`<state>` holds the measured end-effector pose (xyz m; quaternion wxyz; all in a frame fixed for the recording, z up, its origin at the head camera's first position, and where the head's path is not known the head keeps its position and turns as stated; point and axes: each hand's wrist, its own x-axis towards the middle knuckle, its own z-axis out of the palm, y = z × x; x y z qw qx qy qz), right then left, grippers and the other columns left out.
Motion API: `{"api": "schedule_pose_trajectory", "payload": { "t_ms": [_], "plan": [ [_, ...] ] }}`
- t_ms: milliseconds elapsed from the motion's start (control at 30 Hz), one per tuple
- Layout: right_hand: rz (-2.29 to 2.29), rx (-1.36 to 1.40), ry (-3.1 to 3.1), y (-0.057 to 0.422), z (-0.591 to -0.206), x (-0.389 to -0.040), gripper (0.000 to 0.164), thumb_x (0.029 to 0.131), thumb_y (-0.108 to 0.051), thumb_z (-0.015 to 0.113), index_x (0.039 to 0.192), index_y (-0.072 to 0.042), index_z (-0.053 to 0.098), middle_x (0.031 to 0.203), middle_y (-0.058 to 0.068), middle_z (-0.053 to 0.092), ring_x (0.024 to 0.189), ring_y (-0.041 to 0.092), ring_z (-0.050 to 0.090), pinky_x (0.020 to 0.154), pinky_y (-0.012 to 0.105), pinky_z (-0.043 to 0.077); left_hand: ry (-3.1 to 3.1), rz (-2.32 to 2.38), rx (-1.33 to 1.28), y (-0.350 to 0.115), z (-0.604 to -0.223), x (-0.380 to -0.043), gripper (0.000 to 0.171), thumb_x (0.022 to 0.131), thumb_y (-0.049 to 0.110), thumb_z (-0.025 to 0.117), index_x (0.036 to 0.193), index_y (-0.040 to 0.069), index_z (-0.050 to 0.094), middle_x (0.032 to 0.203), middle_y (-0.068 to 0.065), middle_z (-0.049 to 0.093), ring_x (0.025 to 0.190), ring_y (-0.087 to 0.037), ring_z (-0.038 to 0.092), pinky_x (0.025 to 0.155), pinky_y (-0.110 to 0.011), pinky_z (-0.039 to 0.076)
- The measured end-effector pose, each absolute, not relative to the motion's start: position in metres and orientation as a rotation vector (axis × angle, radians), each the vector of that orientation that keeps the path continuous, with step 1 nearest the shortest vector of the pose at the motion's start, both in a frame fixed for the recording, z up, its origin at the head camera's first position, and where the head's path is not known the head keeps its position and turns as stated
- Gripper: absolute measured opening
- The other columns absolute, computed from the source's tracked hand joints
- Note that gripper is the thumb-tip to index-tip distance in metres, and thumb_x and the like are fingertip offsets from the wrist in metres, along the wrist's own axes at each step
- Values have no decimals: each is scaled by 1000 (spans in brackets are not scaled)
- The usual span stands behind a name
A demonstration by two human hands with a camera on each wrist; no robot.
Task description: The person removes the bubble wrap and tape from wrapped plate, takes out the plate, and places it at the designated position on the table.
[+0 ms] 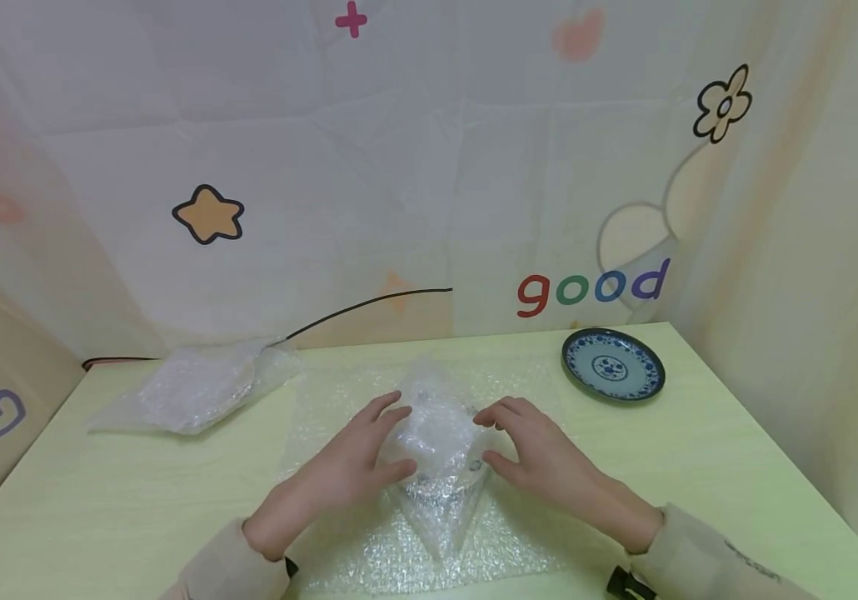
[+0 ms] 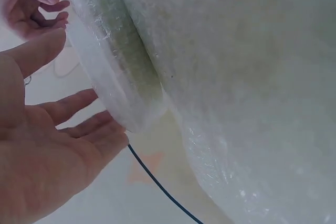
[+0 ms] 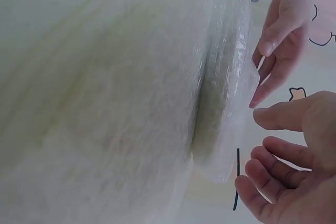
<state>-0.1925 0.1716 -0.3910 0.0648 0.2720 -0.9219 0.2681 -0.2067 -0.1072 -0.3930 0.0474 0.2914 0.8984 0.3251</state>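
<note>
A bundle folded in bubble wrap [image 1: 438,433] sits in the middle of the table, with small dark marks showing through the wrap. It lies on a flat sheet of bubble wrap [image 1: 369,558]. My left hand [image 1: 360,450] is at the bundle's left side, thumb and fingers spread; in the left wrist view its fingertips are right at the wrapped edge [image 2: 123,87]. On the other side, my right hand [image 1: 541,446] has its fingers loosely bent, close beside the bundle. In the right wrist view a small gap shows between these fingers [image 3: 268,182] and the wrap.
A blue-patterned plate [image 1: 612,367] with a dark rim lies at the back right of the table [image 1: 736,500]. At the back left rests another bubble-wrapped bundle [image 1: 192,387]. A printed cloth backdrop [image 1: 369,183] hangs behind the table and along its sides.
</note>
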Motion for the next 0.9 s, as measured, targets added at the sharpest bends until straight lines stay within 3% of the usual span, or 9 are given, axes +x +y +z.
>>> {"api": "schedule_pose_trajectory", "payload": {
  "t_ms": [233,567,900],
  "plan": [
    [613,895,-2830,160,-391,-191,39,90,-9,80,124,0,64,126,13,61,119,30,56,102,44,50,2718,960,1050,-108,-393,-207,58,99,21,71,147,-4,50,158,-24,37,144,-44,35,113,-60,35],
    [443,882,-2867,151,-394,-192,39,90,-10,80,124,5,65,130,17,60,123,33,53,103,44,50,2665,861,1089,-111,-395,-207,67,99,26,71,155,1,42,162,-28,25,148,-45,26,115,-60,32],
    [403,913,-2843,149,-394,-195,32,88,-8,82,115,3,68,120,14,64,112,30,57,97,42,53,2675,775,1087,-109,-394,-204,71,97,28,74,155,3,42,163,-28,23,150,-44,23,115,-60,32]
  ]
}}
